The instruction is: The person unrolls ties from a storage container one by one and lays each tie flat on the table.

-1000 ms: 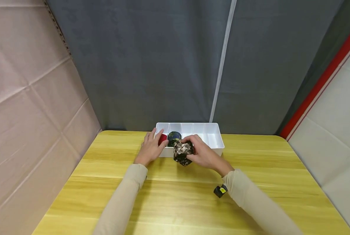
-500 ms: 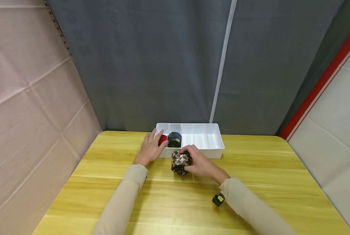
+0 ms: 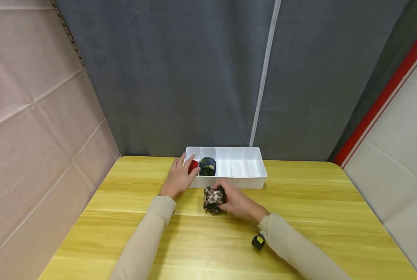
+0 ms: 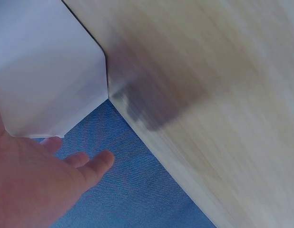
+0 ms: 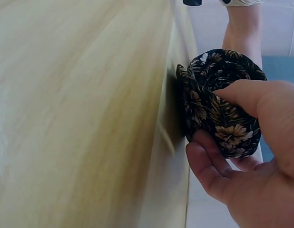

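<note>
Black floral roll (image 3: 213, 200) in right fingers (image 5: 210, 175), outside tray's edge (image 3: 239, 177)

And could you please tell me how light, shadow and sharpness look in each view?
Head view: pale sheen on the near table, soft shadow beside the left sleeve; left wrist view: bluish tint, dark soft-edged shadow across the table; right wrist view: floral roll fairly crisp, table grain soft.

Black roll (image 5: 228, 126) with tan and white floral print, red bundle (image 3: 194, 166), white tray (image 3: 245, 182)
</note>
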Demonstrator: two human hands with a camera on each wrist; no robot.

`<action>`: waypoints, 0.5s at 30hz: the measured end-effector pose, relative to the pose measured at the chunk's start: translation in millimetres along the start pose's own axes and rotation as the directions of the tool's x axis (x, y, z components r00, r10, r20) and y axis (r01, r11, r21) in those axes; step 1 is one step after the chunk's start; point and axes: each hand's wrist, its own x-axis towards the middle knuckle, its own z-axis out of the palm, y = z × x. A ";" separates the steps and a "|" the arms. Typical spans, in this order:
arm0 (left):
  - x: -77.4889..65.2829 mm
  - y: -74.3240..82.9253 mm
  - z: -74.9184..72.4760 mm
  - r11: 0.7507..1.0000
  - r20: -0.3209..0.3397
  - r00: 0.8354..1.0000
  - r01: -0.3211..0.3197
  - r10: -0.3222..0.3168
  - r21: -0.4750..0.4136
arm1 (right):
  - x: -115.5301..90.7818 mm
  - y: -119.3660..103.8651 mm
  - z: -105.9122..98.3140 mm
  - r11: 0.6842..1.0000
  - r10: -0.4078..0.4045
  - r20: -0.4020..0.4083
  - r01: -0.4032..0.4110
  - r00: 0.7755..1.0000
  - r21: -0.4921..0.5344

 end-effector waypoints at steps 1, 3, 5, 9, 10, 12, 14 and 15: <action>0.2 -0.1 0.2 1.000 0.002 1.000 0.000 0.000 0.002 | -0.1 0.5 0.4 1.000 0.002 -0.002 -0.002 1.000 -0.001; 0.7 -0.4 0.3 1.000 0.006 1.000 0.003 -0.003 0.000 | 0.1 1.3 1.0 1.000 0.008 -0.003 -0.008 1.000 -0.006; 0.5 -0.3 0.1 1.000 0.007 1.000 0.003 -0.003 -0.001 | 0.3 2.0 1.6 1.000 0.002 -0.009 -0.002 1.000 -0.008; -1.0 1.0 -0.5 1.000 0.009 1.000 0.004 -0.004 -0.001 | -0.6 2.8 1.8 1.000 0.008 -0.006 -0.008 1.000 -0.001; -1.5 1.2 -0.4 1.000 0.011 1.000 0.006 -0.006 0.000 | -0.9 3.3 1.9 1.000 0.007 -0.004 -0.007 1.000 0.001; -2.2 1.6 -0.7 1.000 0.012 1.000 0.009 -0.009 -0.004 | -1.4 4.2 1.7 1.000 0.005 0.002 -0.005 1.000 0.005; -2.4 1.4 -0.5 1.000 0.014 1.000 0.012 -0.012 -0.004 | -1.7 5.4 1.6 1.000 0.000 0.007 0.000 1.000 0.007; -2.5 1.5 -0.5 1.000 0.012 1.000 0.009 -0.009 -0.007 | -1.9 6.0 1.4 1.000 -0.006 0.008 0.006 1.000 0.012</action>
